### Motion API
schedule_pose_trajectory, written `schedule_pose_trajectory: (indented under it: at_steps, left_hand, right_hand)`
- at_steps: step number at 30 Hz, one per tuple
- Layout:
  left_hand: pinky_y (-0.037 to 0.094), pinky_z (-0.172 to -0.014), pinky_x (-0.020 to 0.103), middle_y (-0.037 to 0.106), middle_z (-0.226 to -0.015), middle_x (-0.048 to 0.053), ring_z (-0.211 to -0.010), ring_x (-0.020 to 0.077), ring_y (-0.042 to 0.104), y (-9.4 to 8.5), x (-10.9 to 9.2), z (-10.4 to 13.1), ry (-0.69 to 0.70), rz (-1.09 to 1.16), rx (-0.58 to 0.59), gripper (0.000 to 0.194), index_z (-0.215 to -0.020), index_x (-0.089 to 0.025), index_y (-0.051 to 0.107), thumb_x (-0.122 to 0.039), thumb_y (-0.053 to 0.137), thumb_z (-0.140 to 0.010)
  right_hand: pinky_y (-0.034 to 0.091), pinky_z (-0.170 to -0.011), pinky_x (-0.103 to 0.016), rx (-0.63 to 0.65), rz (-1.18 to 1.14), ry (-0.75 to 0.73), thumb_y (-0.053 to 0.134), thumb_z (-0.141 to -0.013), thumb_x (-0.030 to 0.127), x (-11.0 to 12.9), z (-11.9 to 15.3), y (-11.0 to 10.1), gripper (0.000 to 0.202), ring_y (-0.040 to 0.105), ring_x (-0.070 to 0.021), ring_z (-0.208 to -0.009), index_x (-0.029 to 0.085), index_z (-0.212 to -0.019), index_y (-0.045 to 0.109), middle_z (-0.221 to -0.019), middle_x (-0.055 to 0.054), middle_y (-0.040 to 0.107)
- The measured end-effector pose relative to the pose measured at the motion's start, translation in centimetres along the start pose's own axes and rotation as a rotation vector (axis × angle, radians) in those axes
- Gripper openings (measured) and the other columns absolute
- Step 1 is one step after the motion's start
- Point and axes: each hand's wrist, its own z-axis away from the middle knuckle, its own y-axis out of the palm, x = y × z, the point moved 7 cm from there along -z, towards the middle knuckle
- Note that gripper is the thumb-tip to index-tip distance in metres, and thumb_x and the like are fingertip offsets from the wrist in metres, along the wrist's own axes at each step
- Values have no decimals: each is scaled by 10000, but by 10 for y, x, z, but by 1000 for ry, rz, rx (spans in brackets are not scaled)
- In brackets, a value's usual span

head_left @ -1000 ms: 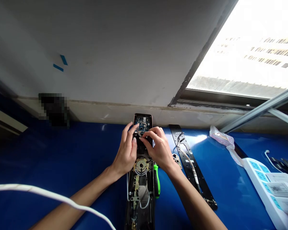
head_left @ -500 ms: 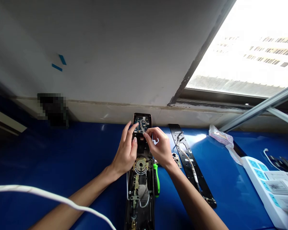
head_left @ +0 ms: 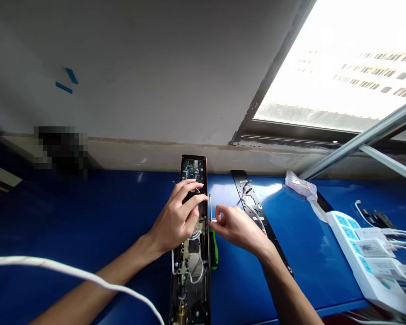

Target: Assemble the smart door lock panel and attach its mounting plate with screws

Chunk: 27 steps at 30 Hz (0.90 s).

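Note:
A long, narrow device housing (head_left: 207,271), dark and opened, looks like an electronic door lock. Inside its far end is a blue circuit board (head_left: 191,170) with a thin looped wire on it. My left hand (head_left: 177,214) lies across the upper middle of the housing, fingers apart and stretched, hiding the parts below. To the right of the housing, my right hand (head_left: 235,223) has its fingers curled. Its thumb and forefinger close on a screwdriver (head_left: 214,253) where the metal shaft meets the green and black handle.
A black perforated plate (head_left: 238,180) with a wire bundle lies to the right. Farther right are a plastic bag (head_left: 301,185) and a white power strip (head_left: 350,257) with several plugs. A white cable (head_left: 67,271) crosses the lower left. Wall and window stand behind the blue table (head_left: 122,203).
My right hand has left the thin wire at the circuit board and moved down right to the screwdriver. My left hand has shifted down over the housing's middle. The view has turned slightly.

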Motion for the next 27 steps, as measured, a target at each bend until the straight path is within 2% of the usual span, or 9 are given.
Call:
schedule_pose_trajectory:
  at_steps: [2,4,7,9,12,16,19,24,27]
  left_hand:
    - [461,-1191,547,587,-1396,101,-1425,284,456,2,-1,0,12,13,13,353,-1216,-212,662,-31,458,-991]
    - [465,-1187,541,601,-1377,103,-1413,279,464,2,-1,0,15,17,17,350,-1210,-202,665,-28,450,-995]
    - [472,-1181,519,623,-1343,99,-1392,270,483,-1,0,-2,14,10,4,338,-1200,-196,672,-37,452,-1000]
    - [480,-1168,510,635,-1322,93,-1362,267,508,-7,3,-5,11,-4,-22,330,-1186,-198,679,-46,453,-999]
    - [505,-1131,485,654,-1279,79,-1293,255,558,-18,11,-9,-15,-23,-70,308,-1156,-208,690,-71,458,-1005]
    - [514,-1113,463,648,-1234,73,-1237,246,588,-28,27,-10,-119,-47,-119,264,-1175,-218,689,-153,480,-1028]
    - [486,-1159,501,565,-1362,100,-1322,276,548,-26,40,-6,-251,-78,-123,294,-1299,-230,639,-242,508,-1035]
    - [446,-1220,521,292,-1654,96,-1445,293,483,-8,50,0,-365,-30,-8,447,-1508,-307,467,-300,483,-1061]
    - [450,-1226,496,308,-1644,78,-1492,296,439,-7,51,0,-370,-11,-10,441,-1507,-337,463,-304,480,-1068]
  right_hand:
    - [262,-512,-264,66,48,23,730,-746,202,0,9,14,197,456,-104,-513,209,-709,537,-616,25,617]
    - [261,-527,-271,76,73,43,728,-744,212,1,14,21,201,458,-110,-541,209,-731,528,-635,18,622]
    - [298,-519,-264,30,82,98,670,-799,219,0,19,12,119,482,-113,-525,212,-822,553,-647,17,642]
    - [345,-505,-257,-29,78,138,600,-879,252,-1,24,-10,73,538,-122,-512,217,-937,572,-678,11,681]
    - [481,-533,-277,-190,47,137,605,-944,356,4,33,-60,201,674,-160,-613,225,-1097,597,-833,-25,764]
    - [647,-734,-368,-615,-53,-172,751,-881,379,38,45,-127,341,776,-232,-911,227,-1171,657,-1057,-77,784]
    - [663,-801,-393,-836,-109,-334,788,-857,312,63,52,-149,392,776,-217,-867,264,-1221,653,-1000,-31,775]
    - [666,-762,-350,-704,-117,-506,805,-837,242,99,43,-143,490,762,-186,-806,253,-1299,641,-977,-12,778]
    - [662,-730,-334,-626,-131,-538,792,-843,229,107,38,-137,442,749,-171,-781,232,-1266,663,-966,-11,778]
